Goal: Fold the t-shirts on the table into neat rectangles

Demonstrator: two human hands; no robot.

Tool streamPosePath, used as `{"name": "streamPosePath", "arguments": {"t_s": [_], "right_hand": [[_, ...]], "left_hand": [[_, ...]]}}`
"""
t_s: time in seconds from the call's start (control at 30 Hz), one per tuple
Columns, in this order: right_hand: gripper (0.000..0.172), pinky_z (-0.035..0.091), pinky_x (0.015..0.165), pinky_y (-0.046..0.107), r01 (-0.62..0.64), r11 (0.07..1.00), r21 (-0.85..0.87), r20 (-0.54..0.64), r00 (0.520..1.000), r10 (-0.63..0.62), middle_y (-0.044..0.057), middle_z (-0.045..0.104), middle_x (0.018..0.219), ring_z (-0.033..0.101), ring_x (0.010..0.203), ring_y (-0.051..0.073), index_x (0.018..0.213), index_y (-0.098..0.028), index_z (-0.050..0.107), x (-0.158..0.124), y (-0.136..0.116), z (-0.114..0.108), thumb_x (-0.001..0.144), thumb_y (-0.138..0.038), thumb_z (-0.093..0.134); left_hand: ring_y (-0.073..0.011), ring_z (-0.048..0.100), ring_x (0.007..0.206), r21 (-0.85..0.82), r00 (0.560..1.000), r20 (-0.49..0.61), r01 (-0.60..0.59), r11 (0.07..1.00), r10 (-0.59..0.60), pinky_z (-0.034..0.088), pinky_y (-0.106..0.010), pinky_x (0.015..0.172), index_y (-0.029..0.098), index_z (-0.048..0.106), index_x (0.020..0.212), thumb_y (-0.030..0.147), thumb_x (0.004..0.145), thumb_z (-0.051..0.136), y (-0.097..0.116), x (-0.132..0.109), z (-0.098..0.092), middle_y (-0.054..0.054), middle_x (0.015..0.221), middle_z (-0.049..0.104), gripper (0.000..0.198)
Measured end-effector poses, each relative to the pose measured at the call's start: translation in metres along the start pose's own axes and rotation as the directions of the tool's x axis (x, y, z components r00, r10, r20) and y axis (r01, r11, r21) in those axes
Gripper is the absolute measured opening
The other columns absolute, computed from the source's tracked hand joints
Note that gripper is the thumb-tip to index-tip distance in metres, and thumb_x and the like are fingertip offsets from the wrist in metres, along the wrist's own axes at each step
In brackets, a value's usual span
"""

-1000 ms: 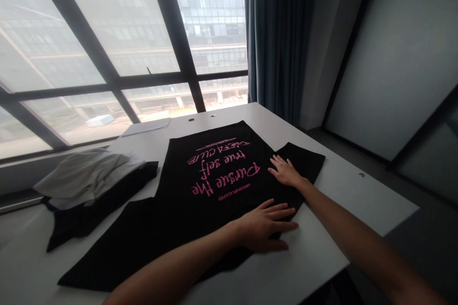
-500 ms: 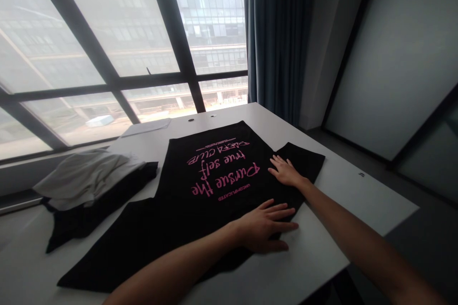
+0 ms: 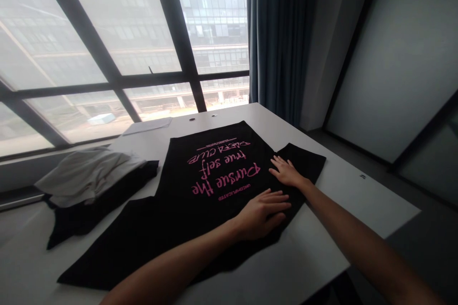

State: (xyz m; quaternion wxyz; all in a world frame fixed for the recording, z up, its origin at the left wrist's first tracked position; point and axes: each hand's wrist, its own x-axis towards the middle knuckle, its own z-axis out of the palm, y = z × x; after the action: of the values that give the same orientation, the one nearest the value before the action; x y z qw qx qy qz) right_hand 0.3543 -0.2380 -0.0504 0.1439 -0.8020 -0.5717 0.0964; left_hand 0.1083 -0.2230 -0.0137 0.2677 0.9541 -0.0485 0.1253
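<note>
A black T-shirt (image 3: 179, 219) with pink lettering lies spread out on the white table (image 3: 361, 209), its collar edge toward me and its print upside down from my side. My left hand (image 3: 264, 213) is over the shirt near the collar and right shoulder, palm down with fingers stretched out. Farther right, my right hand (image 3: 285, 170) lies flat on the cloth beside the print, where the right sleeve joins the body. Neither hand grips any cloth. Part of the near shirt edge is hidden behind my left forearm.
At the left of the table a grey garment (image 3: 93, 176) lies heaped on a black one (image 3: 67, 224). A flat pale sheet (image 3: 146, 126) rests near the window. Beyond the table are large windows (image 3: 143, 19) and a dark blue curtain (image 3: 282, 47).
My left hand has shifted slightly up and left over the shirt, away from the near table edge, with its fingers closer together. My right hand and the shirt stay practically in place.
</note>
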Motion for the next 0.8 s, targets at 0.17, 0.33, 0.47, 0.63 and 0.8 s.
{"name": "streamPosePath", "arguments": {"t_s": [0.17,0.33,0.47,0.63,0.8], "right_hand": [[0.062,0.009,0.122,0.053,0.001,1.0,0.002,0.011,1.0,-0.001,0.011,0.021,0.166,0.015,0.154,0.025,0.156,-0.018,0.035,0.001,0.001,-0.001,0.101,-0.049,0.037],[0.063,0.009,0.122,0.053,0.006,1.0,-0.002,0.009,1.0,-0.006,0.011,0.021,0.166,0.014,0.154,0.025,0.156,-0.018,0.034,0.001,0.003,0.0,0.101,-0.05,0.037],[0.065,0.008,0.122,0.054,0.016,1.0,0.001,0.018,1.0,-0.016,0.011,0.019,0.167,0.012,0.154,0.026,0.158,-0.02,0.029,0.001,0.004,0.001,0.101,-0.051,0.036],[0.066,0.008,0.122,0.055,0.014,1.0,-0.005,0.023,1.0,-0.014,0.011,0.017,0.167,0.013,0.154,0.026,0.159,-0.022,0.025,0.003,0.005,0.002,0.101,-0.05,0.036],[0.064,0.008,0.121,0.056,0.027,1.0,-0.015,0.028,0.999,-0.026,0.012,0.017,0.167,0.011,0.154,0.028,0.157,-0.02,0.032,0.003,0.005,0.003,0.1,-0.05,0.035]], "left_hand": [[-0.0236,0.033,0.148,0.252,0.921,-0.312,0.318,0.914,-0.234,0.016,-0.053,0.125,0.027,0.056,0.14,0.027,0.101,0.044,-0.034,0.002,-0.001,-0.003,0.154,0.047,0.041],[-0.0301,0.022,0.152,0.321,0.863,-0.266,0.499,0.805,-0.429,0.01,-0.064,0.121,0.027,0.048,0.147,0.04,0.103,0.041,-0.058,-0.001,0.005,-0.006,0.16,0.037,0.046],[-0.0301,0.024,0.151,0.325,0.865,-0.199,0.501,0.802,-0.46,0.014,-0.062,0.121,0.028,0.047,0.148,0.042,0.102,0.042,-0.062,-0.002,0.009,-0.007,0.16,0.037,0.048],[-0.0304,0.022,0.152,0.359,0.868,-0.193,0.496,0.791,-0.457,0.014,-0.062,0.121,0.028,0.045,0.149,0.041,0.101,0.045,-0.061,-0.002,0.01,-0.006,0.162,0.034,0.05],[-0.0312,0.022,0.152,0.379,0.868,-0.174,0.495,0.782,-0.465,0.016,-0.063,0.121,0.027,0.044,0.149,0.043,0.102,0.044,-0.057,-0.002,0.007,-0.007,0.162,0.032,0.05]]}}
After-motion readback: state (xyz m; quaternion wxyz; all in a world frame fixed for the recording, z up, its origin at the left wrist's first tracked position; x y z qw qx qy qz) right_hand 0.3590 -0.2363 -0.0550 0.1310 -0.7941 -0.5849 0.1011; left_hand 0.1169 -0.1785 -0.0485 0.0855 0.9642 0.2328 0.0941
